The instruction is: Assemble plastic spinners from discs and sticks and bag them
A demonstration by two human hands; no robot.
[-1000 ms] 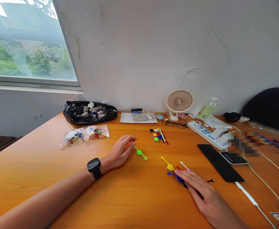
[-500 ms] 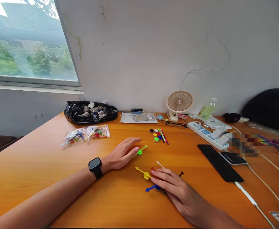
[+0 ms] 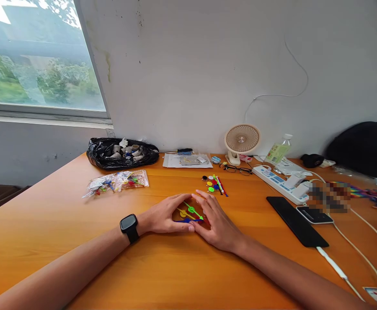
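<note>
My left hand point(image 3: 162, 216), with a black watch on its wrist, lies on the table with fingers and thumb apart. My right hand point(image 3: 219, 226) faces it, fingers spread, and the two hands form a ring, fingertips meeting or nearly so. Inside the ring lie plastic arrow spinners with round bases: a green spinner point(image 3: 191, 210), a yellow spinner point(image 3: 182, 213) and a blue spinner point(image 3: 185, 221). A bit of red shows beside my right palm. The white and black pointers are hidden from sight. Neither hand grips a spinner.
Beyond the hands lie loose coloured discs point(image 3: 210, 184) and a bundle of pointers point(image 3: 220, 185). Clear bags of parts point(image 3: 115, 181) and a black plastic bag point(image 3: 98, 156) are at back left. A fan point(image 3: 242, 137), eyeglasses point(image 3: 236, 168), power strip point(image 3: 277, 183) and phone point(image 3: 296, 221) stand or lie rightward.
My right hand has moved left and away from me, pushing the scattered spinners together towards my left hand. The spinners are now gathered between both hands.
</note>
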